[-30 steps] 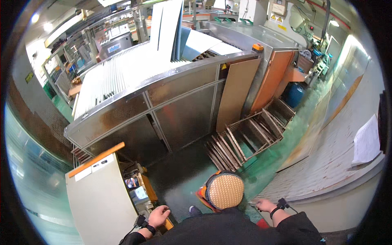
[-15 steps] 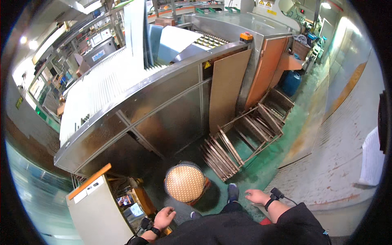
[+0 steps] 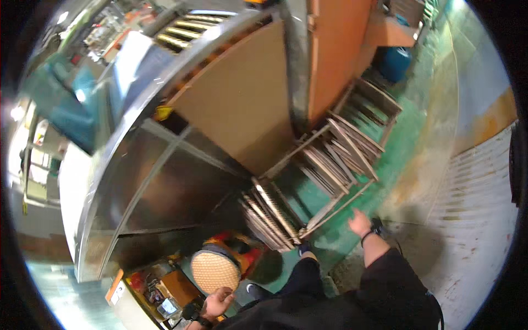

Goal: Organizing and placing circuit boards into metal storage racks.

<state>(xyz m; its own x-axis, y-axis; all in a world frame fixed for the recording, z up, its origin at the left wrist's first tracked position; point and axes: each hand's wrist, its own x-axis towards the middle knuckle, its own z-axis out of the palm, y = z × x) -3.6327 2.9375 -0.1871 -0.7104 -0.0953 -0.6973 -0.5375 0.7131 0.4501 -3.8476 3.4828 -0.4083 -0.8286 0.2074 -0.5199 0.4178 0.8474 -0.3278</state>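
Note:
My left hand (image 3: 219, 302) hangs low, overlapping the near edge of a round stool with a tan woven-pattern seat (image 3: 215, 271). Its fingers are loosely bent with nothing in them. Out to the right, my right hand (image 3: 360, 223) is held over the green floor, fingers apart and empty. It is nearest a low metal rack (image 3: 358, 191) holding several slats, and touches nothing that I can see. Both wrists wear dark straps with small devices. My feet point forward between the stool and the rack.
A long steel machine (image 3: 148, 184) with rollers (image 3: 190, 30) runs along the left, a brown board (image 3: 239, 102) leaning on it. Ahead are an orange panel (image 3: 336, 55) and a blue drum (image 3: 395, 65). At lower left stands an open cabinet (image 3: 129, 305); a scuffed grey surface (image 3: 478, 220) lies right.
My view has turned and moved forward along the machine, closer to the rack. The stool now sits further left and lower. My right hand has swung forward; the left is beside the stool.

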